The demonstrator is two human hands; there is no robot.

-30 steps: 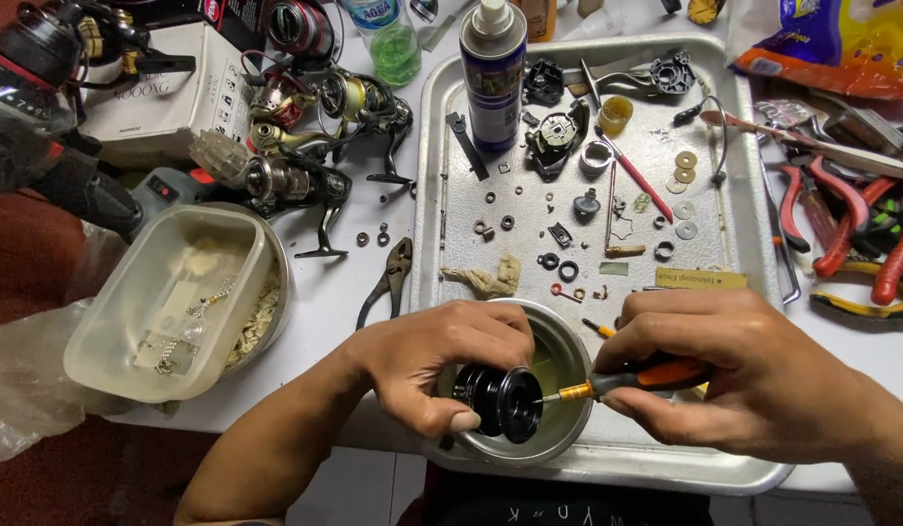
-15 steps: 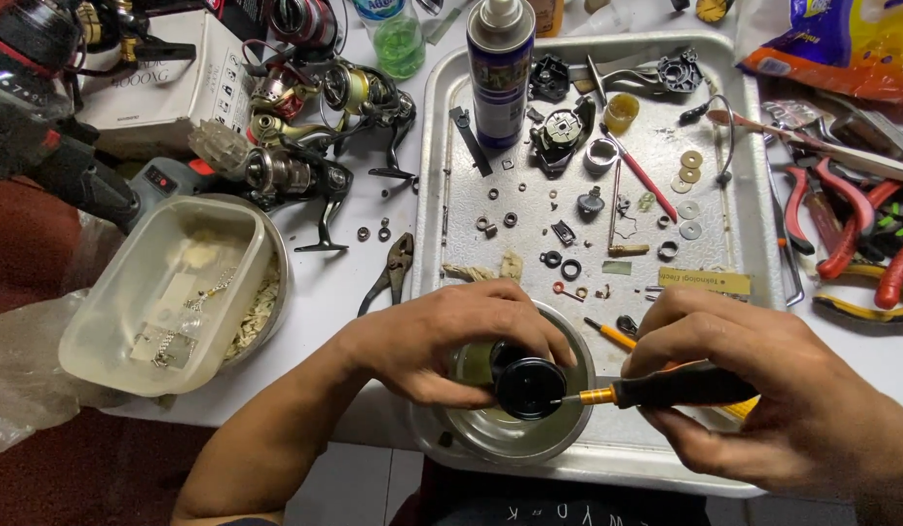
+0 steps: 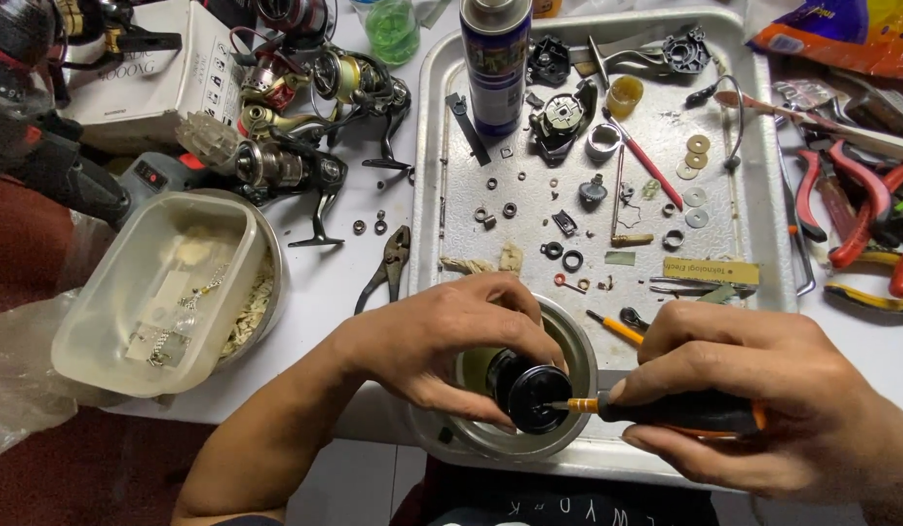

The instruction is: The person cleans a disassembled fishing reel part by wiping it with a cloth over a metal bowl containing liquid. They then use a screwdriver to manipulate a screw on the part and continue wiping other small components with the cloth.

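Here, over a round metal bowl (image 3: 578, 351) on a tray (image 3: 427, 195), the left hand (image 3: 442, 341) clenches a black spool (image 3: 526, 392) while the right hand (image 3: 763, 399) grasps a screwdriver (image 3: 656, 409), tip at the spool's face; fingers hide the spool's rear, the tip contact indistinct.

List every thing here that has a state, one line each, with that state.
left hand: gripping the black spool
right hand: gripping the screwdriver
black spool: held over the metal bowl
screwdriver: tip at the spool's face
metal bowl: upright on the tray
spray can: upright
plastic tub: open, lidless
grey pliers: lying, unheld
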